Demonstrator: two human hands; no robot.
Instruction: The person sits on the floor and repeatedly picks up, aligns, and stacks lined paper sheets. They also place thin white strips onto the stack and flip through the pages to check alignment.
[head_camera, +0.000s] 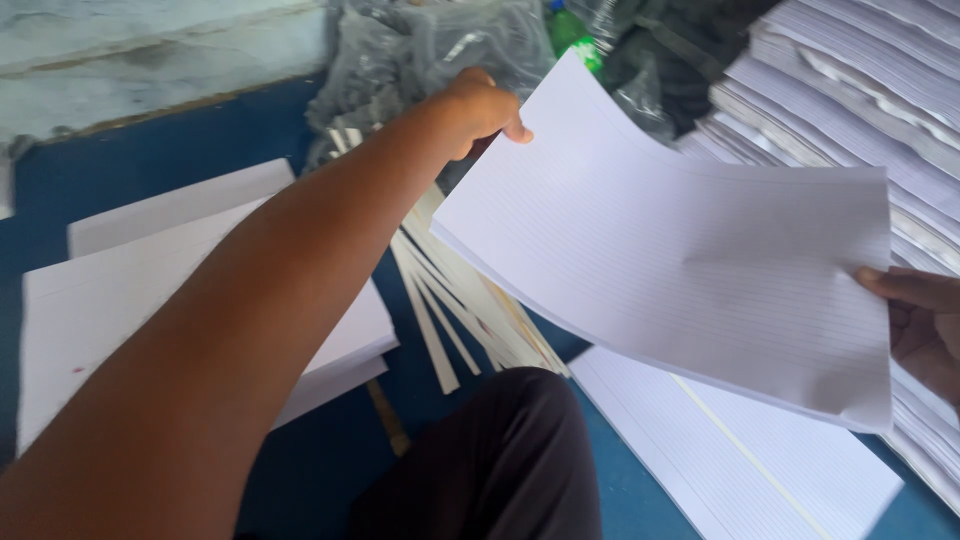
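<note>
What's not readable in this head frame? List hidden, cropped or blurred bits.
- Right hand: cut off by the right edge; fingers behind the held ruled sheets.
- Left hand: fingertips hidden behind the sheets' top corner.
- Sheet count in the held bundle: edges too thin to tell.
- Green bottle: mostly buried under the grey plastic wrap.
- Ruled stack on the floor: upper part covered by the held sheets.

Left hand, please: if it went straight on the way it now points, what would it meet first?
The left hand, gripping the sheaf of lined paper at its far corner, points up and away. First in that line is probably the crumpled grey plastic wrap, though depth is hard to judge.
</note>
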